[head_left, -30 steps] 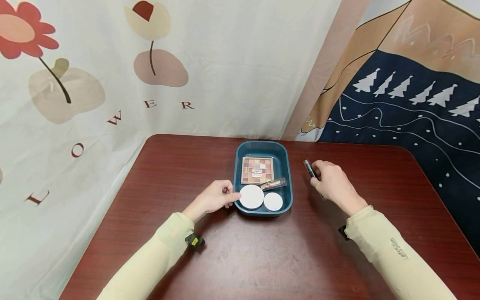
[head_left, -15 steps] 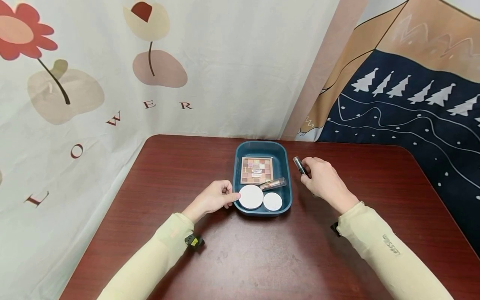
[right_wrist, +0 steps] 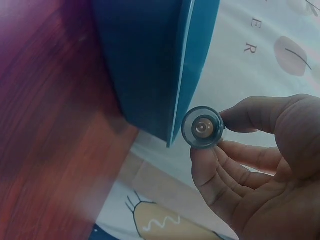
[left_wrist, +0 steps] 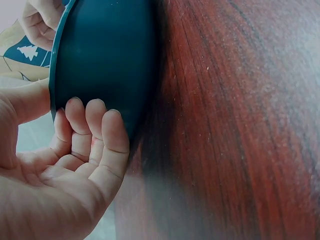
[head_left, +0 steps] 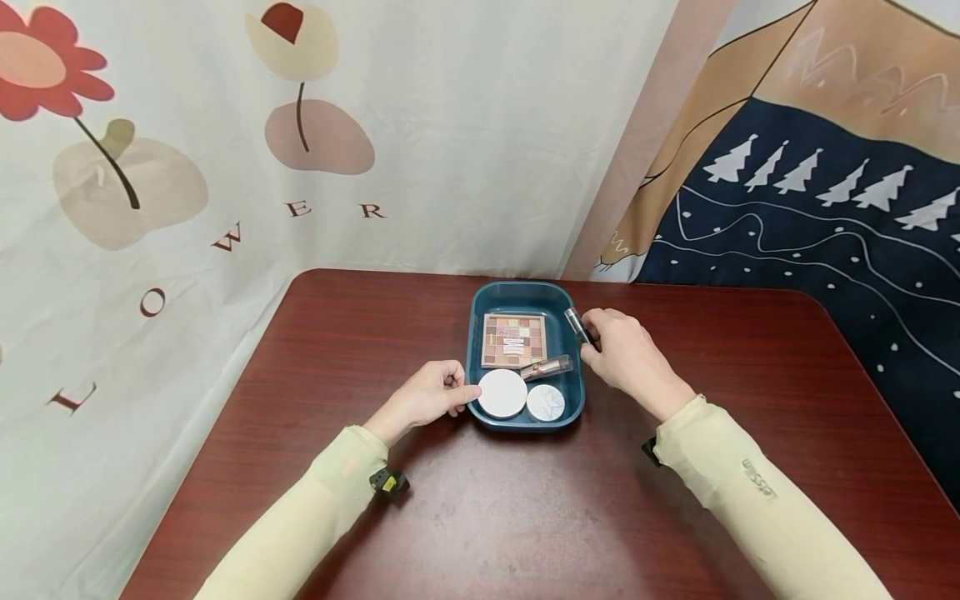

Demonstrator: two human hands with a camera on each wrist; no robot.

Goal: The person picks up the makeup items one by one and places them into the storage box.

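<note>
My left hand (head_left: 435, 390) grips the near left rim of a blue tray (head_left: 525, 297), thumb over the edge and curled fingers (left_wrist: 115, 131) against the outer wall. Between thumb and fingers, my right hand (head_left: 628, 354) pinches a dark lipstick-like tube (head_left: 576, 323) with a clear end, held at the tray's right rim. The right wrist view shows the tube's round end face-on, above the rim's height. Inside the tray lie an eyeshadow palette (head_left: 513, 340), a second clear-capped tube (head_left: 547, 367), a large white round compact (head_left: 503, 393) and a smaller round one (head_left: 546, 403).
The tray stands on a dark red wooden table (head_left: 495, 517), close to its far edge. Behind the table hang a white flower-print curtain (head_left: 465, 133) and a navy cloth (head_left: 795, 225) with white trees.
My right hand has carried the tube leftward, from the table right of the tray to its right rim. The left hand has stayed on the tray, and the tray's contents lie as before.
</note>
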